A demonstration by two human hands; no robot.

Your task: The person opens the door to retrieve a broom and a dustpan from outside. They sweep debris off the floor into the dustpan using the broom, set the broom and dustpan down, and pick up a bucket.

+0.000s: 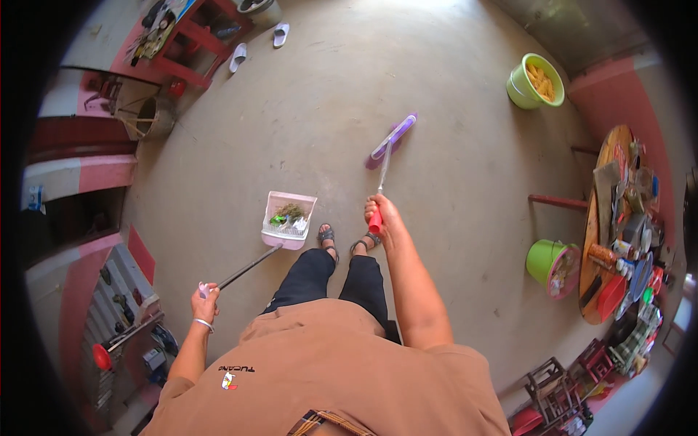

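My left hand (pixel 206 301) is closed round the end of a long dark handle. That handle runs down to a pale pink and white dustpan (pixel 274 240), which rests on the floor just left of my feet. Inside the pan lies a small heap of litter (pixel 289 214), with dry brownish bits and green and white scraps. My right hand (pixel 382 211) grips the red end of a broom (pixel 393 138). Its purple head touches or hovers near the floor ahead of me, a little to the right; I cannot tell which.
A green bucket of yellow corn (pixel 542 81) stands far right. Nearer, another green bucket (pixel 545 259) sits beside a cluttered round wooden table (pixel 603 189). Small stools (pixel 549 389) are at lower right. Slippers (pixel 281 35) lie near a red table (pixel 196 47) at far left.
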